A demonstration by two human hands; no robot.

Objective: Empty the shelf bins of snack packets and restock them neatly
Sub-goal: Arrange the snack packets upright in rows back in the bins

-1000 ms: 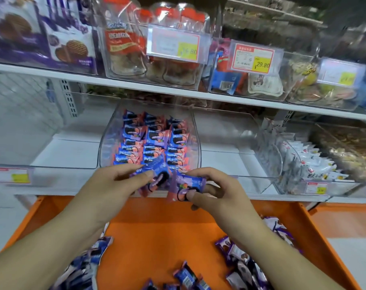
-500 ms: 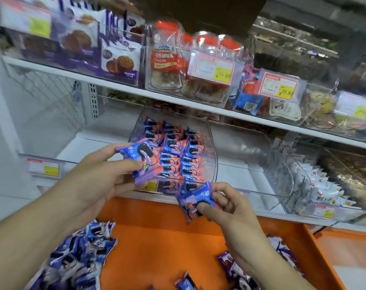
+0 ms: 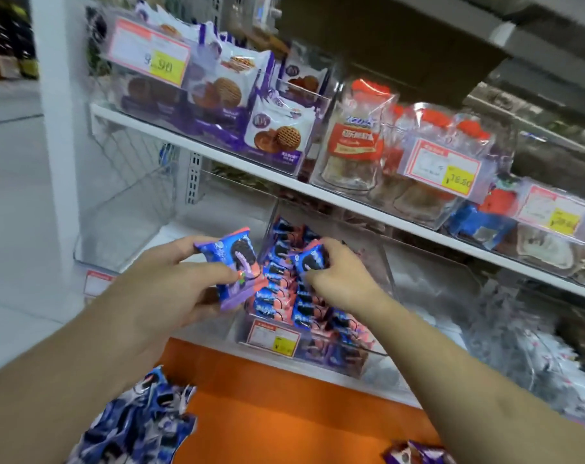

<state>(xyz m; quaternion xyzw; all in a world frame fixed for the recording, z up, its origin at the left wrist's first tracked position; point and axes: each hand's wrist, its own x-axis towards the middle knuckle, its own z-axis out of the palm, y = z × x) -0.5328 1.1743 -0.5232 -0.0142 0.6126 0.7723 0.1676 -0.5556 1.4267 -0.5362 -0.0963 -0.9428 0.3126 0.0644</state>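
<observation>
Snack packets in blue-and-pink wrappers with a dark sandwich-biscuit print (image 3: 286, 293) fill a clear plastic shelf bin (image 3: 383, 262) on the lower shelf in neat rows, reaching to the front wall behind a red-and-yellow price label (image 3: 273, 337); rearmost rows hidden under the white upper shelf board (image 3: 318, 190), label print too blurred to read. Left hand (image 3: 164, 289): fingers curled, thumb on top, gripping a small stack of blue-and-purple packets (image 3: 232, 267) just left of the bin's open top; count in the stack cannot be told. Right hand (image 3: 338, 279): fingers curled down, pinching one blue packet (image 3: 313, 259) directly over the stocked rows, fingertips hidden behind the packet, contact with the rows below cannot be told. Loose blue packets (image 3: 140, 423) heaped on an orange tray surface (image 3: 284, 413) at lower left, partly covered by the left forearm; further packets cut off at the bottom edge. Neighbouring clear bin to the right (image 3: 451, 296) smeared by motion blur, contents indistinct. Open room: above the bin mouth, limited by the upper shelf board; bare orange surface between the two forearms; a clear empty-looking bin (image 3: 123, 229) to the left.
</observation>
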